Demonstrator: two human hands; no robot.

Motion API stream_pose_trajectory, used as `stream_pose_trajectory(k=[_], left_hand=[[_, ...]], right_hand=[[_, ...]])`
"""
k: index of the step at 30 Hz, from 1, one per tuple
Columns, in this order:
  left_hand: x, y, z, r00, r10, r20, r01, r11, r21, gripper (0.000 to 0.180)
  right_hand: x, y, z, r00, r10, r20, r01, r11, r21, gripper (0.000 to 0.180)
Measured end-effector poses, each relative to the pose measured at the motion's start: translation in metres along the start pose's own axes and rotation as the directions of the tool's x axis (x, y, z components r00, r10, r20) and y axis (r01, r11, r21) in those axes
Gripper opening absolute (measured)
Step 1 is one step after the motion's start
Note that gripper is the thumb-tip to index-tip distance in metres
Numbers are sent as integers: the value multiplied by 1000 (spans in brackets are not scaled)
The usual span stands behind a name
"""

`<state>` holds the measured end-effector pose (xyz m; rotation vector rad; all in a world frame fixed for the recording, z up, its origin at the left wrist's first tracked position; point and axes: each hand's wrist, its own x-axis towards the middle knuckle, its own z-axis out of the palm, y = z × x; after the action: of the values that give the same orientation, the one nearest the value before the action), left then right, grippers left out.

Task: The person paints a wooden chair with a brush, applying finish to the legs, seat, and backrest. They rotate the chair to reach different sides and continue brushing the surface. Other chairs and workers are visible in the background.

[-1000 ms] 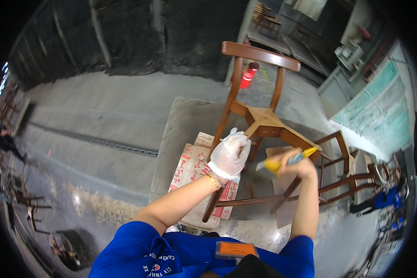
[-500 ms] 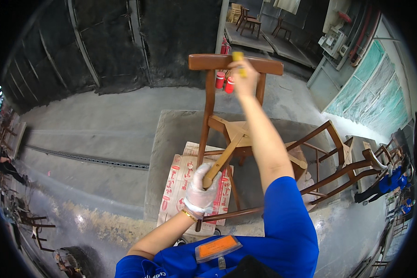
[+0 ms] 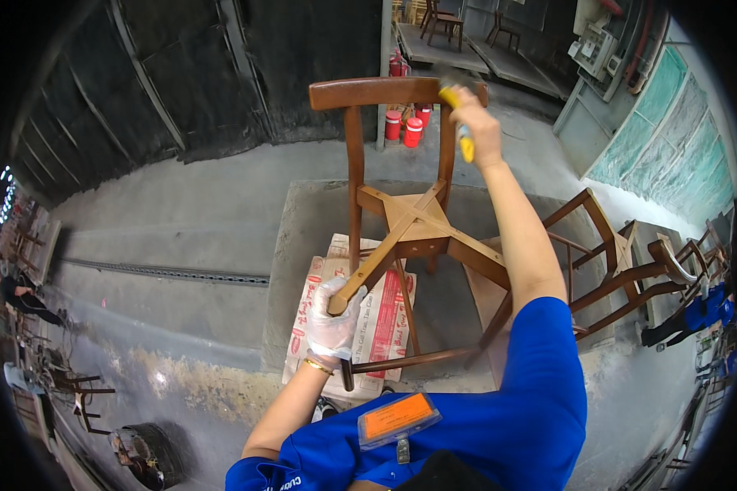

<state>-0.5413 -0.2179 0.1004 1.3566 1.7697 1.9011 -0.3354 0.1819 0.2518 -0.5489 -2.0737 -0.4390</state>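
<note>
A brown wooden chair frame stands in front of me, with a paler X-shaped brace where the seat would be. My left hand, in a thin translucent glove, is closed around the near left end of that brace. Bare and raised at the right end of the backrest, my right hand grips a yellow-handled brush. The brush's dark head is blurred by motion over the top rail; I cannot tell whether it touches.
Flattened cardboard lies under the chair. A second chair frame stands tilted at the right. Red containers are behind the backrest. A person in blue is at the far right; a floor track runs left.
My right hand with the brush has moved right along the backrest. The chair has turned and shifted slightly left in view, my left hand still gripping its brace.
</note>
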Motion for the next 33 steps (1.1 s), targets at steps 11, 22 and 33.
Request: stream_pose_trajectory(k=[11,22,33], left_hand=[[-3,0,1,1000,-12,-1,12,1000,-12,34],[43,9,14,983,-170,65,180,959,-219,40],[150,2,-3,128,-183,975,991,-10,-132,72]], right_hand=[[-77,-34,5,922,13,387,-102,972,212,7],[-46,-69,-144,806,509,301,-508,337,792,4],[-276,-212,-309,225,967,117,-396,-19,918,15]])
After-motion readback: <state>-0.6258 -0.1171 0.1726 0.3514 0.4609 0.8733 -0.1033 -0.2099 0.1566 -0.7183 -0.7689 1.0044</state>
